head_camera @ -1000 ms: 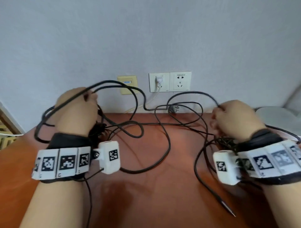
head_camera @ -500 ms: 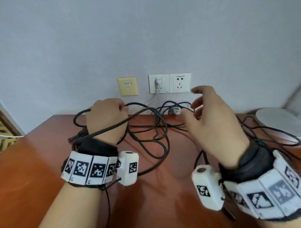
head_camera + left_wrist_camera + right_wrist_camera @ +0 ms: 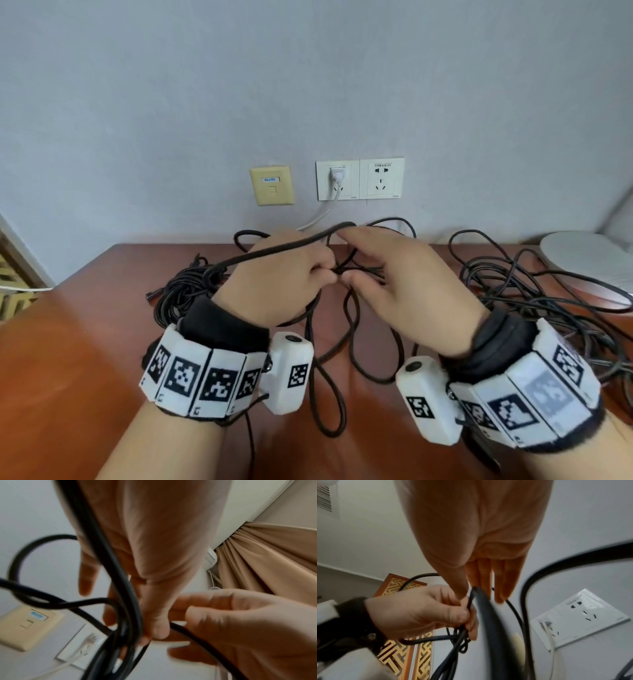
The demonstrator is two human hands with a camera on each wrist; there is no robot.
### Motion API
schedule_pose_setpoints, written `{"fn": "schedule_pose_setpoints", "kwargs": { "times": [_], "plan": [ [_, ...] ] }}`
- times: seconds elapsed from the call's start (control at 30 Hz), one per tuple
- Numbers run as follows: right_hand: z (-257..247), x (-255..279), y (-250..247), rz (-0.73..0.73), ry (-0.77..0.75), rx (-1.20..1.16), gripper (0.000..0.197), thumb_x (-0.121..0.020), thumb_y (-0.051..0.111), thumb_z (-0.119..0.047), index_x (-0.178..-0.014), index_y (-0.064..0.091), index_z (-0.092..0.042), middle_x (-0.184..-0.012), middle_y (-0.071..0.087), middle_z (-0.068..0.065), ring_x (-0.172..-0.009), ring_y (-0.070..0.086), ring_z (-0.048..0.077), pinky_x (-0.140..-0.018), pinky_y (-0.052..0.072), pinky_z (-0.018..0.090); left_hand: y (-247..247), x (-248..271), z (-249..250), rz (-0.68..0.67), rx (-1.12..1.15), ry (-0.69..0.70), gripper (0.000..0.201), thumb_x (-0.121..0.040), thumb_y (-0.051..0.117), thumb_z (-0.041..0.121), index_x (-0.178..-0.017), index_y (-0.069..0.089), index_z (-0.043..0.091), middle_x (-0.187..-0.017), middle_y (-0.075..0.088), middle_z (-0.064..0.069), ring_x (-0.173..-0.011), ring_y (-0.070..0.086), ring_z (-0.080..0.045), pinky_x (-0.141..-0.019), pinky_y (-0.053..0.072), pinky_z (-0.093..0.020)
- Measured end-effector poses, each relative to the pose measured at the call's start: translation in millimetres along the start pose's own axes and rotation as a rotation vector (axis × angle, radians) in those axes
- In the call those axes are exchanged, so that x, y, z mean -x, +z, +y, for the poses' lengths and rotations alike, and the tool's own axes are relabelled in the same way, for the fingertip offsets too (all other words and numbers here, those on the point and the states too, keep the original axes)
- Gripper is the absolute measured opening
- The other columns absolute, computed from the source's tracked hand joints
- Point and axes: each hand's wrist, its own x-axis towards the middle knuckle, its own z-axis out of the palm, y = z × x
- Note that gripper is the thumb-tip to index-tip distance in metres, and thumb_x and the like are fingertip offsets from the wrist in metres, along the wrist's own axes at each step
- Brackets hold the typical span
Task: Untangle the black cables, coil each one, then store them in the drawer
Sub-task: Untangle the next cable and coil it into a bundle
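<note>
On the brown table (image 3: pixel 85 342), thin black cables (image 3: pixel 181 287) lie in tangled loops, bunched at left and right, with strands lifted above the middle. Left hand (image 3: pixel 274 277), raised, is fisted round several strands, one draped over its back. Right hand (image 3: pixel 407 284) meets it, thumb and nearly straight fingers pinching one strand.

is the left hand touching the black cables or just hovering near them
Touching. The right wrist view shows the left hand curled round a bunch of the black cables.

No text is legible; the blue label (image 3: pixel 271 179) and socket print (image 3: pixel 382 165) are too blurred.
</note>
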Motion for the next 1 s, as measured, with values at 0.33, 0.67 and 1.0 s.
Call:
{"fn": "schedule_pose_setpoints", "kwargs": {
  "times": [0.33,0.67,1.0],
  "plan": [
    [-9,-2,-5,-0.112,0.442,-0.421,0.024,-0.099,0.048,-0.008,-0.090,0.068,-0.019,-0.066,0.069,-0.003,-0.054,0.069,0.013,-0.045,0.054,0.027,-31,25,40,-0.234,-0.017,0.002,0.040,-0.086,0.050,0.060,-0.116,0.059,0.036,-0.116,0.060,0.019,-0.107,0.048,0.004,-0.090,0.036,-0.020],
    [-8,1,-11,-0.053,0.435,-0.458,0.024,-0.100,0.047,-0.011,-0.090,0.068,-0.014,-0.057,0.068,-0.005,-0.047,0.064,0.012,-0.054,0.058,0.034,-41,19,36,0.118,0.331,0.214,0.030,-0.076,0.069,0.029,-0.107,0.072,0.029,-0.101,0.066,0.017,-0.103,0.061,-0.002,-0.093,0.045,-0.023],
    [-3,2,3,0.244,0.216,-0.586,0.030,-0.098,0.050,-0.003,-0.092,0.072,-0.021,-0.077,0.071,0.001,-0.069,0.068,0.019,-0.077,0.059,0.041,-8,4,15,0.100,0.249,0.096,0.023,-0.076,0.069,0.036,-0.086,0.051,0.026,-0.079,0.057,0.013,-0.082,0.054,-0.006,-0.071,0.040,-0.018]
  ]
}}
